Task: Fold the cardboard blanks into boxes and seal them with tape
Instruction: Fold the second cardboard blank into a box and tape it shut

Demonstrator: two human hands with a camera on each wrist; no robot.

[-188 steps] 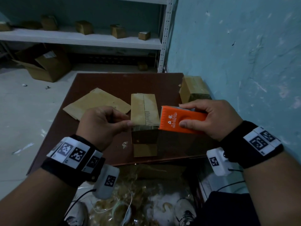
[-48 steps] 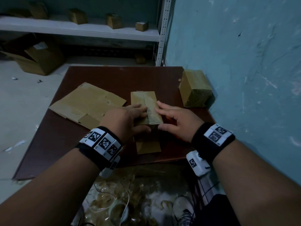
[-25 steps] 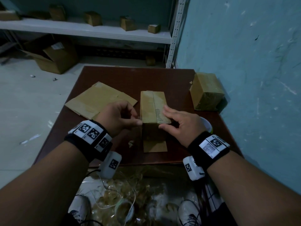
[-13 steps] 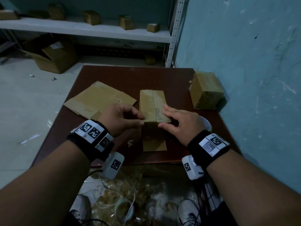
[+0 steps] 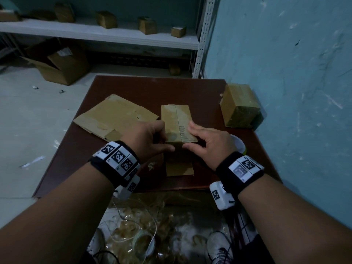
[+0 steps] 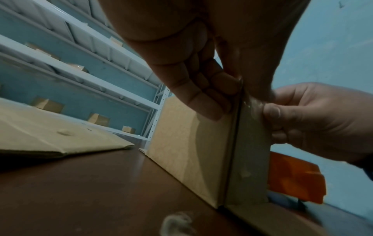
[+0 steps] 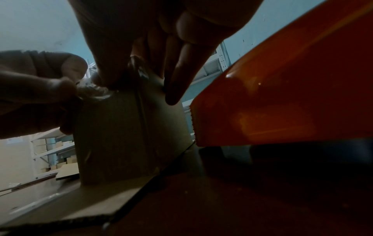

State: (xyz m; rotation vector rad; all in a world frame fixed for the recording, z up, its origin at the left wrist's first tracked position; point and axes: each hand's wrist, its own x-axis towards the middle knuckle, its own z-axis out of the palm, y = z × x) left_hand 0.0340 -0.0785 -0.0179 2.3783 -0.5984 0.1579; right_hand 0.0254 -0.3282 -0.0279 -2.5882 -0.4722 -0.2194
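Note:
A tall cardboard box (image 5: 177, 121) stands upright on the brown table (image 5: 133, 86), its top flaps closed under clear tape. One bottom flap (image 5: 179, 168) lies flat toward me. My left hand (image 5: 162, 138) grips the box's near left top corner, fingers on the left face (image 6: 210, 95) and thumb on the near face. My right hand (image 5: 192, 138) grips the near right corner, index finger on top and thumb on the near face. A crumpled clear tape end (image 7: 90, 91) sits under both thumbs. The orange tape dispenser (image 6: 292, 180) lies on the table just right of the box.
Flat cardboard blanks (image 5: 114, 117) lie left of the box. A sealed box (image 5: 240, 105) stands at the table's far right by the blue wall. A tape roll (image 5: 239, 144) peeks out behind my right hand. Shelves with small boxes (image 5: 106, 20) stand behind.
The orange dispenser that my right hand held against the box now lies on the table. Both hands have settled on the box's near top edge and barely moved in the last second.

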